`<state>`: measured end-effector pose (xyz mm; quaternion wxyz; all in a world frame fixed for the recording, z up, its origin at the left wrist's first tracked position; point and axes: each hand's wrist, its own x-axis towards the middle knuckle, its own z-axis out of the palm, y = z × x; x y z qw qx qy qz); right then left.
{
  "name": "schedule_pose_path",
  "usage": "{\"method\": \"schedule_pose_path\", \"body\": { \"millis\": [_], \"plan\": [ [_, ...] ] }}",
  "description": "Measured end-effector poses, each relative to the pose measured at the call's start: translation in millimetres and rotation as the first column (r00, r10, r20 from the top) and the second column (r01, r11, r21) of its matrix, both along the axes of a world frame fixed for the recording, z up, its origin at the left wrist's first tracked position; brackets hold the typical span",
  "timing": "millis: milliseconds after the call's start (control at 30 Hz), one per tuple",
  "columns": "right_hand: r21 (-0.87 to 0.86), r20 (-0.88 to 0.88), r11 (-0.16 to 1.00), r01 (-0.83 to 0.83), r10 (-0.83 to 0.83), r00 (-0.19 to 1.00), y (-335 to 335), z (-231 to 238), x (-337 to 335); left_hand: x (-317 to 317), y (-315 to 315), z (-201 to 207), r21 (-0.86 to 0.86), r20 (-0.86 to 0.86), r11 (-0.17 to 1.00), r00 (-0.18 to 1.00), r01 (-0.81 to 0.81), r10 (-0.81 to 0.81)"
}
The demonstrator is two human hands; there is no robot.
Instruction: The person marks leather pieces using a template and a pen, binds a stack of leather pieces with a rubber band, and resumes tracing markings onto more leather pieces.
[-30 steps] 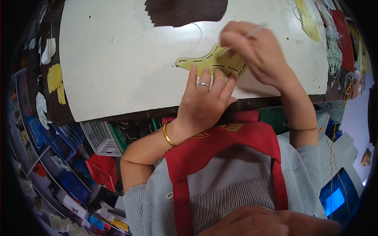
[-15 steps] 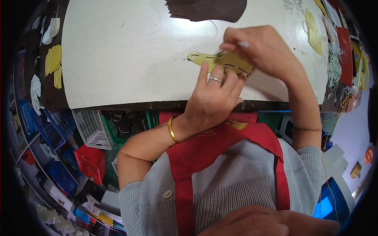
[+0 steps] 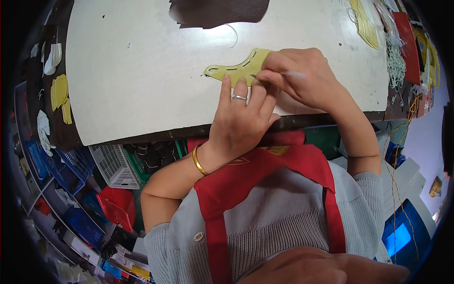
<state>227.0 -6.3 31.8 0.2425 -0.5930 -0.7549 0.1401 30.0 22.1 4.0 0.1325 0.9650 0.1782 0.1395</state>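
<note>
A yellow curved pattern template point(image 3: 227, 72) with dark dashed slots lies on the white tabletop point(image 3: 142, 85) in front of me. My left hand point(image 3: 243, 116), with a ring on one finger, rests across its lower edge, fingers stretched out and pressing it down. My right hand point(image 3: 305, 78) is closed around a slim pale pen point(image 3: 294, 74), its tip against the template close to my left fingers. The right end of the template is hidden beneath my hands. Whether anything lies under the template I cannot tell.
Dark brown flat pieces point(image 3: 222, 12) lie at the far edge. More yellow templates point(image 3: 364, 26) lie far right, by tangled pale cord point(image 3: 396, 61). On the left are yellow pieces point(image 3: 59, 92) and a white glove point(image 3: 44, 128). Below the table stand a white basket point(image 3: 116, 163) and a red basket point(image 3: 118, 208).
The pen in my right hand has come down from the template's upper edge to its middle, near my left fingers. My left hand stays on the template; the whole view has shifted slightly.
</note>
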Motion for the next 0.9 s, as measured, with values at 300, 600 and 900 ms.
{"method": "schedule_pose_path", "body": {
  "millis": [300,600,900],
  "plan": [
    [0.082,-0.036,0.920,0.382,-0.380,0.924,-28.1,-9.7,30.2,4.9,2.3,7.1,0.048,-0.102,0.999,0.995,0.019,-0.014],
    [0.257,-0.080,0.868,0.426,-0.420,0.904,-51.8,-9.3,1.0,5.6,1.1,9.6,0.063,-0.113,0.998,0.994,0.012,-0.005],
    [0.152,0.076,0.856,0.495,-0.509,0.857,-44.3,-7.7,2.9,6.1,0.1,8.6,0.088,-0.130,0.996,0.991,0.014,-0.002]
  ]
}}
